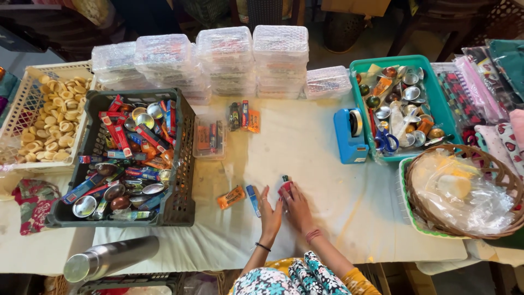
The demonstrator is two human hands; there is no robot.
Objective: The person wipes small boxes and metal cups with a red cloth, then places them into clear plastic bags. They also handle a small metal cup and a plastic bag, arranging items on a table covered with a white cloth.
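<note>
Far to my left sits a cream basket [22,109] of small pale rounds, and next to it the dark crate [183,164] heaped with red and blue packets and little metal bowls; a steel flask [109,259] lies on its side at the near edge below it. Just right of the crate's near corner an orange packet [231,196] lies flat on the white cloth [305,147], then a slim blue packet [252,200], its long axis running away from me, just beside my left hand [270,213]. That hand rests flat with its fingers stretched forward; my right hand [297,207] is pressed against it, fingers curled over a small red bottle [285,186] whose dark cap points away from me. The bottle sits at my fingertips, nearer the right hand. Ahead, the cloth is bare up to a clear box [209,139] and the stacked bubble-wrapped boxes [229,60]. Rightwards there is open cloth, then a blue tape dispenser [349,136], a teal tray [436,104] and a wicker basket [491,224].
</note>
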